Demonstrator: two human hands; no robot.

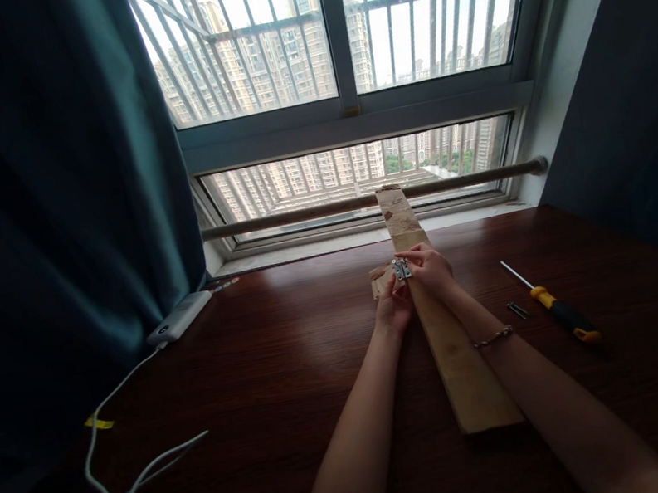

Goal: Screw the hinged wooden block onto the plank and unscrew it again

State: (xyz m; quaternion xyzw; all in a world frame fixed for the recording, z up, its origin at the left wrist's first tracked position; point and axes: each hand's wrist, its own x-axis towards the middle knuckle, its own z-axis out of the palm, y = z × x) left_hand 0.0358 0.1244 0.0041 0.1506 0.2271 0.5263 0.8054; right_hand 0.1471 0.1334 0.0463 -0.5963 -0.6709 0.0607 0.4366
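A small silvery metal hinge [402, 269] with screw holes is held between my two hands over a long wooden board [467, 375]. My left hand [395, 308] grips its near left side from below, with the fingers partly hidden. From the right, my right hand [432, 269] pinches the hinge's other side, and its wrist crosses above the board. Next to my left fingers, a short wooden piece [379, 282] sticks out left of the board. To the right lie several dark screws [517, 311] and a screwdriver [557, 309] with a yellow and black handle.
The board's far end reaches up by a horizontal rail [299, 216] before the barred window. On the left of the brown table [247, 361] lie a white power bank [182, 317], a white cable [150, 461] and a yellow strip [99, 423]. A dark curtain [116, 147] hangs beside them.
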